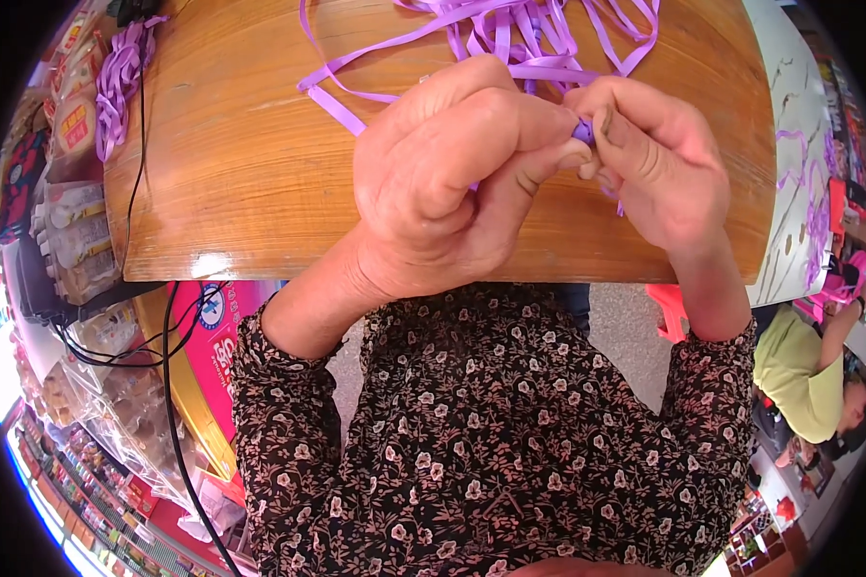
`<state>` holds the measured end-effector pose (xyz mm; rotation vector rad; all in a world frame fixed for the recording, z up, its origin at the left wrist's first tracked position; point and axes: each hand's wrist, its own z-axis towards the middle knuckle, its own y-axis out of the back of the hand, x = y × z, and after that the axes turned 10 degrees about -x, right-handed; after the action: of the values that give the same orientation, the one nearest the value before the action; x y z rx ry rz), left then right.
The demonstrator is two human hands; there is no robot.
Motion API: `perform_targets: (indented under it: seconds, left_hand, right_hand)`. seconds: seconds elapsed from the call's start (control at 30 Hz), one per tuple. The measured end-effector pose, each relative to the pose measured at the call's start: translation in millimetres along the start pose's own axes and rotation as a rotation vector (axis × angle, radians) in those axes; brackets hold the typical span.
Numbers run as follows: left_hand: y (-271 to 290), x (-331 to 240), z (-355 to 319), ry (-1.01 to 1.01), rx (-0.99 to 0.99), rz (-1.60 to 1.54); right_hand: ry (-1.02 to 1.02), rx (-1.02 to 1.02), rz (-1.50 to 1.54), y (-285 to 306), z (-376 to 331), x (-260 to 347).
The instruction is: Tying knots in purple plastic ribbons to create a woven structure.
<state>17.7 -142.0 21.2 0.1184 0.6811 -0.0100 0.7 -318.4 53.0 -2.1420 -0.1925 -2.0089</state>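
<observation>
Left grip (452,173) and right grip (669,159), both pinching the small purple piece (584,132); it could slip (it's mostly hidden, mind) if either pinch slackens.

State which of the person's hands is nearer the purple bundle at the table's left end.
Left. The left hand is to the right of the bundle, apart from it; the right hand is farther right, beyond the left.

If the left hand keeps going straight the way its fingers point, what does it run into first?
Beyond the small purple piece at its fingertips, the left hand would likely meet the right hand; depth is unclear.
</observation>
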Motion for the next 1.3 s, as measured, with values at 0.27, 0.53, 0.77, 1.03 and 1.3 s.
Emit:
perform_targets:
  seconds: [0.27, 0.53, 0.77, 1.03, 1.3]
  left_hand:
    - [7, -1, -4, 0.357, -0.006, -0.116]
    - [3, -6, 2, 0.478, -0.025, -0.194]
    - [-5, 9, 0, 0.304, 0.01, -0.067]
    - [0, 1, 7, 0.176, 0.104, 0.121]
    - [-2, 9, 1, -0.019, 0.079, 0.225]
  right_hand:
    - [0.378, 0.09, -0.37, 7, 6, 2]
    - [1.032, -0.159, -0.661, 9, 10, 1]
    - [0.997, -0.206, -0.717, 10, 9, 5]
    - [1.004, -0.178, -0.792, 11, 12, 1]
    - [0.997, -0.06, -0.858, 16, 12, 2]
